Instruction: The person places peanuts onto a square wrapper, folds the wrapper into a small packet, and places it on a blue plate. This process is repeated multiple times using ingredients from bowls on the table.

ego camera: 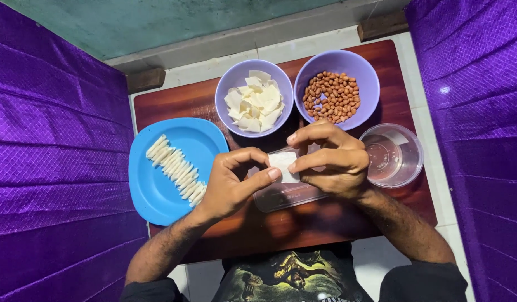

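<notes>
Fingertips point(274, 173) pinched tight on a small white square wrapper point(283, 165), thumb and first finger of the left hand point(231, 184) on its left edge, thumb and first finger of the right hand point(332, 162) on its right edge. Wrapper held flat in the air, just above a clear plastic tray point(286, 194) on the dark red-brown board point(180, 100). No peanut seen on the wrapper; hard to tell if one hides inside. Just left of the left hand, a blue plate point(157, 196) with a neat slanted row of thin white rolls point(176, 166), many already made and packed side by side. More than half of the plate bare. Behind the hands, a purple bowl point(227, 89) heaped with loose white wrapper pieces point(255, 100), so lots left to roll by the look of it. Just beside it on the right, a second purple bowl point(366, 84) with brown peanuts point(331, 96), also far from used up. Right of the right hand, a round clear cup point(406, 154) with a little water at the bottom. No labels, stickers or signs anywhere on bowls, plate, tray or cup. Shiny purple cloth point(51, 168) hung on both sides, green wall at the top.
</notes>
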